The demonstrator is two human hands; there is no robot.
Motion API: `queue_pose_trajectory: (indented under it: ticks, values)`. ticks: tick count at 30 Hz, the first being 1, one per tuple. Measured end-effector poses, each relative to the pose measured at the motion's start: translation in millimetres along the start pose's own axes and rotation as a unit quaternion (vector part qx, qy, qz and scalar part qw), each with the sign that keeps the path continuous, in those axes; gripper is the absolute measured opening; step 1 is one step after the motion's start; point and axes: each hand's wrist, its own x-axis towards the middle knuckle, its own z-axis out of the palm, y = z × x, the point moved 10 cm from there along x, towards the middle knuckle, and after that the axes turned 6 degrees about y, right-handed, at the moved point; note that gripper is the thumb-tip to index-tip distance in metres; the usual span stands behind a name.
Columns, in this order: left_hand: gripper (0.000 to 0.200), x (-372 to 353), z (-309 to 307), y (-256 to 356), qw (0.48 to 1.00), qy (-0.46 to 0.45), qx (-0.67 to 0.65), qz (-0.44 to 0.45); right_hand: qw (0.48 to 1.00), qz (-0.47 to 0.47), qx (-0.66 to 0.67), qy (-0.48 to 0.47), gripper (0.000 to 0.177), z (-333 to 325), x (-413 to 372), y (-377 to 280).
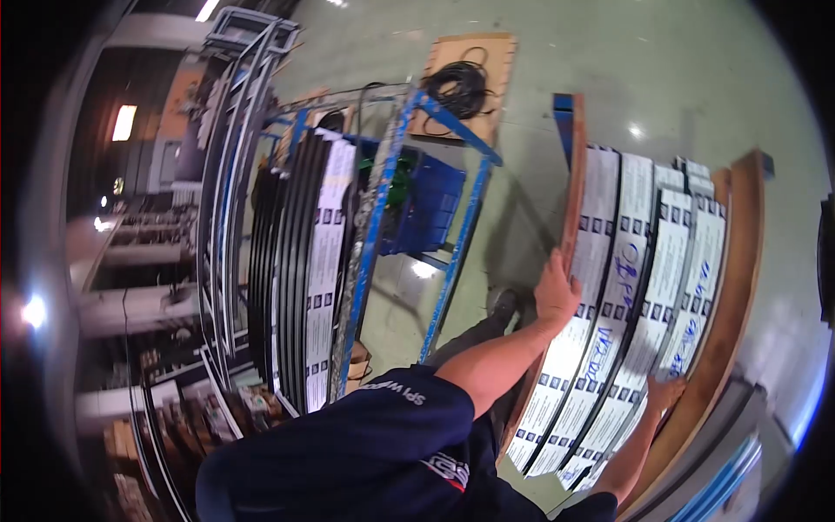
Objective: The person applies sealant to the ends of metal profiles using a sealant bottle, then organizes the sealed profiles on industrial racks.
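Observation:
In the head view, several long strips with white printed labels [602, 339] lie side by side, some with blue handwriting. A reddish-brown rail [574, 187] runs along their left side, and a wider brown rail [739, 252] along their right. My left hand [557, 294] is closed over the left rail's edge beside the nearest strip. Lower down, my right hand [666, 394] is closed across the outer right labelled strip [693, 317], close to the wider rail. The undersides of both hands' fingers are hidden.
A blue metal rack [370, 252] stands to the left, holding dark strips with white labels [323, 296]. Behind it are a blue crate [430, 204] and coiled black cable [458, 89] on a board. Grey panels [713, 435] lean at lower right.

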Motion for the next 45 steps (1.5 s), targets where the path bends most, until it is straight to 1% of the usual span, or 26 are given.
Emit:
queue_pose_trajectory:
  ticks: [6,10,12,13,14,15,16,17,18,19,20,21,22,23,24,25,26,27,28,29,30,31,33,34,40,45]
  values:
    - [0.072,0.4,-3.0,-1.2,0.999,-0.028,0.009,-0.018,0.997,0.014,0.008,-0.076,0.134,-25.7,-5.6,-15.8]
    - [0.073,1.1,-2.7,-0.9,0.999,-0.034,0.01,-0.011,1.0,-0.001,-0.008,-0.006,0.132,-31.7,-10.3,-23.3]
    - [0.073,0.2,-2.9,-1.4,0.999,-0.034,0.009,-0.011,0.999,-0.045,0.0,0.017,0.117,-42.0,-20.5,-43.9]
    - [0.07,-0.4,-5.6,0.5,1.0,-0.03,0.006,-0.005,0.991,-0.096,0.093,-0.025,0.099,3.8,-13.3,-39.9]
    - [0.069,-0.4,-8.5,1.9,1.0,-0.026,0.005,-0.003,0.973,-0.092,0.21,-0.022,0.086,-14.4,-33.1,-63.9]
    - [0.069,-0.4,-8.7,1.2,1.0,-0.022,0.003,0.001,0.935,-0.126,0.314,-0.103,0.086,-23.1,-50.9,-94.3]
    - [0.068,-0.6,-7.8,-0.8,1.0,-0.018,0.001,0.004,0.94,-0.085,0.296,-0.145,0.078,-57.2,-82.1,-126.1]
    - [0.065,-0.5,-9.3,-0.9,1.0,-0.007,-0.002,0.022,0.86,-0.038,0.46,-0.218,0.073,-32.4,-106.5,-146.2]
    - [0.056,0.2,-10.9,-1.4,0.999,0.002,-0.011,0.039,0.87,-0.082,0.424,-0.238,0.073,-109.1,-151.2,-200.6]
    - [0.051,1.5,-6.8,-8.9,0.999,-0.026,-0.027,0.037,0.87,-0.117,0.423,-0.225,0.072,-72.4,-168.2,-207.2]
    - [0.046,6.8,-2.7,-11.9,0.996,-0.061,-0.046,0.047,0.849,-0.046,0.404,-0.338,0.072,-156.4,-230.8,-253.9]
    - [0.041,13.6,10.8,-19.8,0.986,-0.126,-0.11,0.028,0.809,-0.071,0.49,-0.318,0.071,-132.6,-259.6,-267.2]
    - [0.03,15.6,12.0,-29.5,0.984,-0.075,-0.142,0.079,0.821,-0.149,0.423,-0.353,0.075,-103.8,-284.9,-276.2]
    - [0.03,18.9,30.8,-35.7,0.945,-0.243,-0.193,0.102,0.832,-0.168,0.457,-0.266,0.074,-176.4,-315.1,-296.0]
    - [0.049,22.1,17.9,-41.8,0.939,-0.291,-0.112,0.146,0.841,-0.221,0.49,-0.053,0.072,-150.7,-328.7,-282.2]
    - [0.049,13.9,-9.9,-41.2,0.898,-0.382,-0.181,0.12,0.876,-0.184,0.443,-0.043,0.065,-125.8,-340.8,-269.2]
    - [0.045,17.4,-6.4,-71.7,0.883,-0.435,-0.139,0.111,0.905,-0.137,0.399,-0.044,0.06,-114.4,-350.0,-251.7]
    - [0.042,30.8,-10.8,-120.0,0.889,-0.409,-0.12,0.165,0.924,-0.092,0.355,-0.111,0.055,-102.0,-363.6,-235.4]
    - [0.036,21.9,-55.1,-127.2,0.871,-0.359,-0.13,0.311,0.926,-0.056,0.321,-0.19,0.051,-90.8,-380.1,-215.0]
    - [0.03,27.5,-70.2,-178.2,0.87,-0.357,-0.047,0.338,0.927,-0.018,0.308,-0.212,0.037,-87.4,-396.9,-199.4]
    - [0.028,37.6,-67.3,-253.5,0.875,-0.382,-0.093,0.284,0.933,-0.007,0.299,-0.201,0.037,-103.2,-412.6,-184.2]
    - [0.028,36.4,-86.4,-320.5,0.883,-0.378,0.054,0.273,0.935,0.004,0.286,-0.208,0.036,-83.7,-426.8,-166.9]
    - [0.032,14.7,-125.3,-437.5,0.875,-0.476,0.064,0.067,0.936,0.027,0.266,-0.229,0.036,-62.3,-453.5,-138.5]
    - [0.032,-7.4,-138.9,-464.9,0.856,-0.51,0.082,0.013,0.933,0.054,0.262,-0.239,0.036,-64.2,-470.8,-123.2]
    - [0.034,-69.8,-154.5,-446.7,0.777,-0.614,0.127,0.064,0.966,0.146,0.203,0.061,0.03,-82.1,-516.2,-102.5]
    - [0.038,-47.2,-170.3,-407.6,0.761,-0.623,0.14,0.116,0.96,0.206,0.183,0.044,0.029,-76.8,-511.3,-105.9]
